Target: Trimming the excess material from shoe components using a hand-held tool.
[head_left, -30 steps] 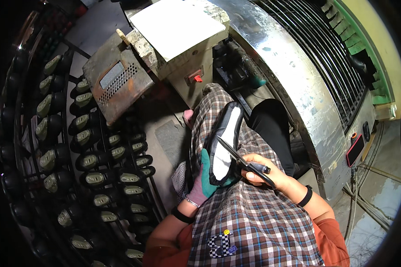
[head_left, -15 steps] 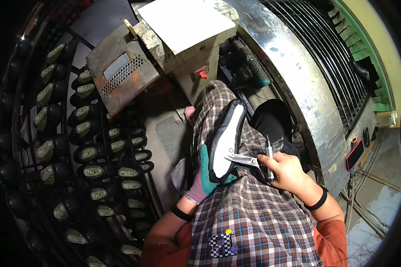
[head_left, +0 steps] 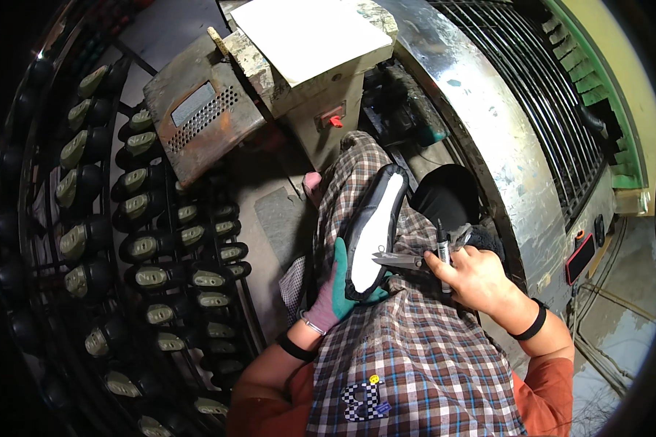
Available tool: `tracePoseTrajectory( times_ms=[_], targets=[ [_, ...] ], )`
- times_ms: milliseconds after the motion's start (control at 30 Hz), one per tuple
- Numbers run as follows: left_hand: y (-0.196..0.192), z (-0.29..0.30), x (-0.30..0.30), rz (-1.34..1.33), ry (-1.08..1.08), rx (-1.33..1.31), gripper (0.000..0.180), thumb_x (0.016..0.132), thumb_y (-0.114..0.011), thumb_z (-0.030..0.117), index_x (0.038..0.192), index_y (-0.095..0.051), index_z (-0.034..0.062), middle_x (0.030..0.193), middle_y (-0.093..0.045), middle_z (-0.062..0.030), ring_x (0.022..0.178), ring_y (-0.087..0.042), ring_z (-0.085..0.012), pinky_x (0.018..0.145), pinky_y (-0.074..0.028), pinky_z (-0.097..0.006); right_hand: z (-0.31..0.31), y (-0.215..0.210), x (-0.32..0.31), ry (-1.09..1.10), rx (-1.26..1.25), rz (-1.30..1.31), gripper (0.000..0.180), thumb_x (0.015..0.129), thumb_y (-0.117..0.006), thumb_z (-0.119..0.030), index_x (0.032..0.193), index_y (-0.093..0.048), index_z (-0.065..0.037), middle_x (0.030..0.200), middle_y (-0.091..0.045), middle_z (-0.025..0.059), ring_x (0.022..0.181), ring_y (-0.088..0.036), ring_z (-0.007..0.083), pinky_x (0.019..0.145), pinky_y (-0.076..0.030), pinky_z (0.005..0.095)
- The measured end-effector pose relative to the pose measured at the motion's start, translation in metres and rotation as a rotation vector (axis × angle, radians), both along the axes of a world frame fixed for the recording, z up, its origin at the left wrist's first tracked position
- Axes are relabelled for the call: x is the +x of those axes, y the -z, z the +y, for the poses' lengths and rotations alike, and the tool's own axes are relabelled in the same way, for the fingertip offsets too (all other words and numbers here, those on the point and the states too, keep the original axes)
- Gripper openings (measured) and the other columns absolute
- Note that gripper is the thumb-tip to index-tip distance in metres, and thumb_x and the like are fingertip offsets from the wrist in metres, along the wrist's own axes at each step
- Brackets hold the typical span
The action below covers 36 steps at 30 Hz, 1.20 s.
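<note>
A black shoe upper with a long white sole face [head_left: 375, 237] lies tilted over my lap, its bottom side up. My left hand [head_left: 335, 291], in a pink and green glove, is closed around its near end, with the fingers partly hidden beneath. From the right, my bare right hand [head_left: 477, 280] grips metal scissors [head_left: 401, 260], whose blade tips lie over the white sole near its right edge. The same hand also keeps a dark-capped marker-like pen [head_left: 443, 251] upright between its fingers. A checked apron [head_left: 415, 349] covers my lap.
Racks of black shoe forms with pale tops [head_left: 146, 247] fill the left side. Ahead stands a worn machine with a white sheet [head_left: 306, 36] and a red switch [head_left: 335, 121]. To the right runs a metal conveyor [head_left: 474, 95]; a phone-like red-edged device [head_left: 580, 258] hangs on its side.
My right hand and the scissors have turned slightly, so the blades appear narrower over the sole. The shoe upper has tilted a little in my left hand's hold.
</note>
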<state>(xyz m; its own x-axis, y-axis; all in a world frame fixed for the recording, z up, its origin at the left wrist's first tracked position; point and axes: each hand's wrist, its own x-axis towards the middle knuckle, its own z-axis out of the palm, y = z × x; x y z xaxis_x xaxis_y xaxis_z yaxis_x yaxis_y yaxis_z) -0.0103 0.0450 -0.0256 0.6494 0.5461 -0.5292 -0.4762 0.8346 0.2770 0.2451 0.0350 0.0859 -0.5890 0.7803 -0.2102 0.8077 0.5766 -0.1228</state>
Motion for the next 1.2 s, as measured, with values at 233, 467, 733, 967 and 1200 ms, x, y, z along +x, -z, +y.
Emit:
tracePoseTrajectory(
  times_ms=[233,467,733,967,1200],
  targets=[
    [0.013,-0.008,-0.008,0.007,0.095,0.183,0.086,0.086,-0.031,0.075,0.140,-0.036,0.0084,0.121,-0.057,-0.0127,0.105,-0.058,-0.0246,0.087,-0.052,-0.042,0.016,0.010,0.009,0.031,-0.106,0.162,0.065,0.056,-0.071,-0.009,0.120,-0.059,-0.016,0.077,-0.057,0.0073,0.069,-0.062,0.0261,0.059,-0.051,0.0388],
    [-0.005,-0.002,-0.003,-0.090,-0.103,0.155,0.070,0.089,-0.046,0.051,0.141,-0.030,0.0083,0.123,-0.054,-0.0080,0.106,-0.055,-0.0207,0.090,-0.047,-0.037,0.000,0.036,-0.008,0.281,-0.228,0.452,0.045,0.073,-0.076,-0.021,0.114,-0.062,-0.008,0.084,-0.066,0.0134,0.077,-0.065,0.0296,0.068,-0.052,0.0377],
    [-0.024,-0.003,0.003,0.105,-0.085,0.112,0.066,0.096,-0.045,0.045,0.146,-0.023,0.0093,0.132,-0.049,-0.0079,0.115,-0.053,-0.0198,0.095,-0.046,-0.035,-0.005,0.005,-0.008,-0.031,0.024,0.050,0.064,0.064,-0.067,-0.011,0.127,-0.055,-0.019,0.075,-0.054,0.0072,0.065,-0.059,0.0254,0.055,-0.050,0.0360],
    [-0.012,-0.016,0.002,0.414,-0.112,0.856,0.082,0.086,-0.032,0.075,0.142,-0.037,0.0156,0.124,-0.055,-0.0030,0.105,-0.056,-0.0146,0.081,-0.053,-0.035,-0.002,-0.007,-0.005,-0.134,0.066,-0.055,0.060,0.070,-0.061,-0.011,0.129,-0.054,-0.019,0.073,-0.053,0.0063,0.064,-0.057,0.0210,0.049,-0.048,0.0311],
    [-0.017,-0.009,0.003,0.305,-0.073,0.829,0.079,0.088,-0.034,0.072,0.145,-0.032,0.0163,0.128,-0.052,-0.0037,0.108,-0.056,-0.0159,0.086,-0.052,-0.036,-0.001,-0.008,-0.003,-0.097,0.025,-0.059,0.073,0.060,-0.068,-0.011,0.130,-0.052,-0.021,0.074,-0.055,0.0068,0.065,-0.058,0.0231,0.052,-0.048,0.0335]
  ],
)
